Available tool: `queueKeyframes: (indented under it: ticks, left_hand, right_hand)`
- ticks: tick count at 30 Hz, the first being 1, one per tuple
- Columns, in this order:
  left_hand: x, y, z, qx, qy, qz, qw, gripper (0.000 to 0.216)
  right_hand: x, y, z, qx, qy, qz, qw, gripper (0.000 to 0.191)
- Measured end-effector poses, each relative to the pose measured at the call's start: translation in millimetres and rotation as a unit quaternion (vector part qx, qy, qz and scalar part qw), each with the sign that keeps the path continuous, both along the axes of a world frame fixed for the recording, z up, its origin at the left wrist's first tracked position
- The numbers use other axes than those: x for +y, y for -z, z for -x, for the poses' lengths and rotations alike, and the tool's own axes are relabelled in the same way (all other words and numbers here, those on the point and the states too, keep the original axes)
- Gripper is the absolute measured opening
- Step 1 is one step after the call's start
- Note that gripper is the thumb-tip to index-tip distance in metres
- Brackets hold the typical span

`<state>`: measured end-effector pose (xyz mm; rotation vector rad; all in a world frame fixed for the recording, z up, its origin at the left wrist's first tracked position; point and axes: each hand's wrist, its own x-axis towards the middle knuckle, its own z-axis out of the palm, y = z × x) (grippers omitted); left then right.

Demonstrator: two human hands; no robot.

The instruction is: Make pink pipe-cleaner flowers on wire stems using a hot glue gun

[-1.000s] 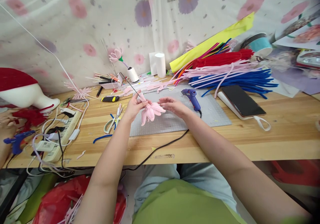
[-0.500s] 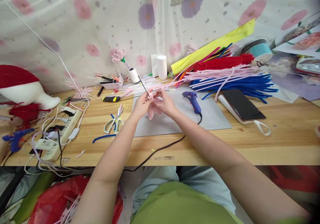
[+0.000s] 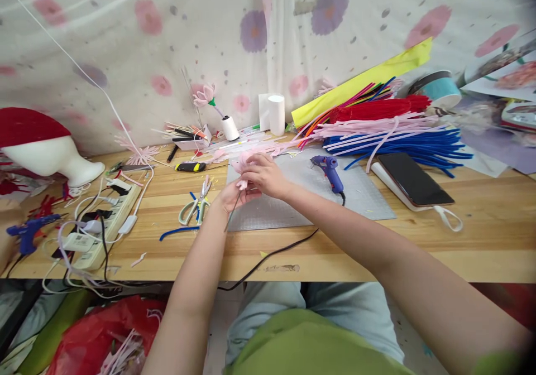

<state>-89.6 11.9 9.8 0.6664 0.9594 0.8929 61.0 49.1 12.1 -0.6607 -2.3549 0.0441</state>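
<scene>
A pink pipe-cleaner flower (image 3: pixel 247 162) on a thin dark stem (image 3: pixel 233 210) is held between my hands above the grey cutting mat (image 3: pixel 288 210). My left hand (image 3: pixel 235 195) is closed around its base from below, and the stem slants down over the wrist. The fingers of my right hand (image 3: pixel 267 175) are bent onto the petals from the right side. What those fingertips pinch is partly hidden. A purple glue gun (image 3: pixel 329 171) lies on the mat to the right. Scissors (image 3: pixel 195 205) with pale handles rest left of the mat.
Bundles of pink and blue pipe cleaners (image 3: pixel 397 145) lie at the back right, beside a phone (image 3: pixel 414 178). A finished pink flower (image 3: pixel 205 95) stands in a white spool (image 3: pixel 230 128). A power strip (image 3: pixel 111 224) with tangled cables sits left; a black cord (image 3: pixel 268 255) crosses the front.
The flower has been turned over: its petals hung down with the stem pointing up, and now the petals are up and the stem points down. My right hand has moved over the petals.
</scene>
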Motion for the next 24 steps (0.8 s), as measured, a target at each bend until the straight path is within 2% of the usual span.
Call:
queueKeyframes:
  ticks: [3,7,9,12,15,18,21,24]
  left_hand:
    - [-1.8,6.6,1.1,-0.060,-0.050,-0.009,0.997,0.015]
    - [1.8,15.5,12.8,-0.122,-0.182,-0.071,0.973,0.011]
    - [4.9,19.5,21.0,-0.112,-0.242,-0.086,0.960,0.008]
    - [8.3,24.4,30.4,-0.081,-0.306,-0.077,0.945,0.005]
    - [9.0,27.7,31.3,-0.073,-0.314,-0.078,0.943,0.004]
    - [7.5,29.9,25.1,-0.082,-0.287,-0.083,0.951,0.005]
    - [5.8,31.7,19.9,-0.076,-0.253,-0.073,0.962,0.008]
    - [5.2,33.7,19.4,-0.067,-0.249,-0.057,0.965,0.008]
  right_hand:
    - [-1.0,0.7,5.3,-0.012,-0.027,-0.029,0.999,0.022]
    - [-7.3,10.7,8.6,-0.004,-0.040,-0.026,0.999,0.030]
    - [-8.9,20.9,7.0,0.035,-0.005,-0.006,0.999,0.036]
    - [-2.1,37.2,-2.0,0.114,0.114,0.066,0.985,0.038]
    - [17.2,46.8,-14.1,0.135,0.235,0.189,0.944,0.032]
    - [41.2,49.6,-20.7,0.100,0.312,0.299,0.896,0.037]
    - [60.2,51.2,-18.6,0.016,0.337,0.298,0.893,0.049]
    - [69.9,53.8,-12.9,-0.041,0.334,0.267,0.903,0.040]
